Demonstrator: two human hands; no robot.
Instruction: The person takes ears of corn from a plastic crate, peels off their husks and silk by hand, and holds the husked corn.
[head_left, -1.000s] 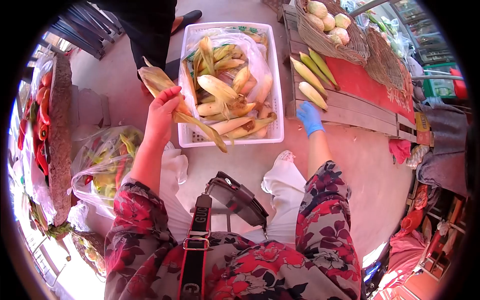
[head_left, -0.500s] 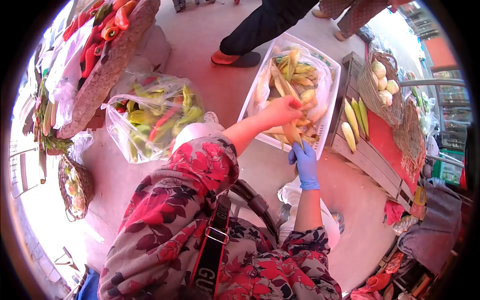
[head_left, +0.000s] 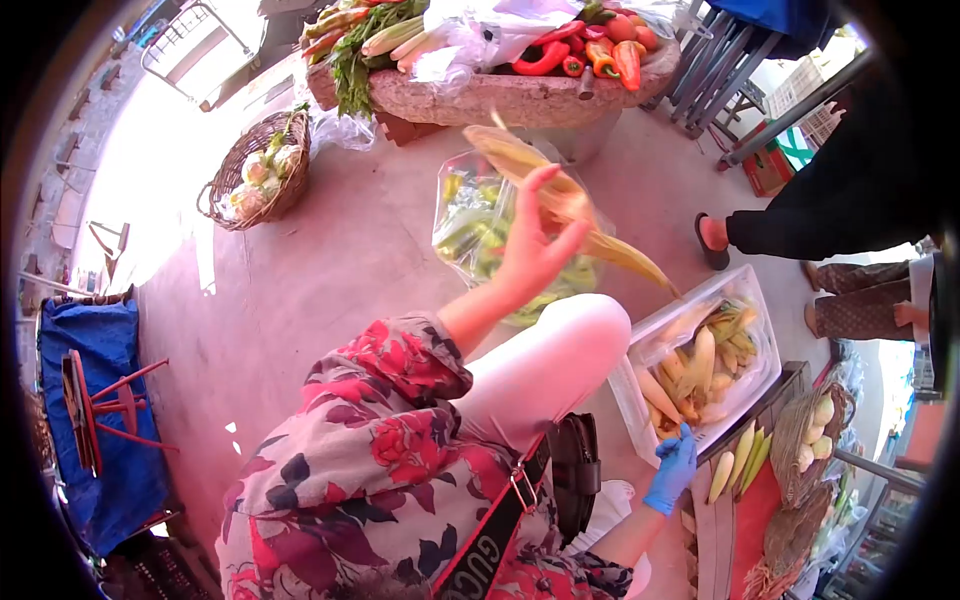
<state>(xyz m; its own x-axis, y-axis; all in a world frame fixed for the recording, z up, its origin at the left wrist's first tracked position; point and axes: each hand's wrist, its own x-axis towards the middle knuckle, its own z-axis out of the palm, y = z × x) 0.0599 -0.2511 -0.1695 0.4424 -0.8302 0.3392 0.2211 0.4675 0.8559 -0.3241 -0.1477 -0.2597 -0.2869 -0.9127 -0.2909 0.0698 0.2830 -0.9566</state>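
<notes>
My left hand (head_left: 540, 240) is bare and pinches a dry, yellowish corn husk (head_left: 530, 168), raised above a clear plastic bag of green peppers (head_left: 470, 235). My right hand (head_left: 674, 468), in a blue glove, is at the near corner of a white crate (head_left: 633, 408); its fingers look bent together, and whatever they hold is too small to make out. Inside the crate, corn cobs (head_left: 703, 360) with pale husks lie in a clear plastic liner. Several corn ears (head_left: 742, 462) rest on the wooden boards right of my gloved hand.
A stone trough (head_left: 470, 98) with red peppers and greens stands at the top. A wicker basket (head_left: 262, 175) of round vegetables is at upper left, a blue cloth (head_left: 110, 400) at far left. A person in dark trousers (head_left: 830, 215) stands beyond the crate.
The view has turned left, so the crate now appears lower right. My left hand has moved away from my right hand and the crate with the husk, over the pepper bag.
</notes>
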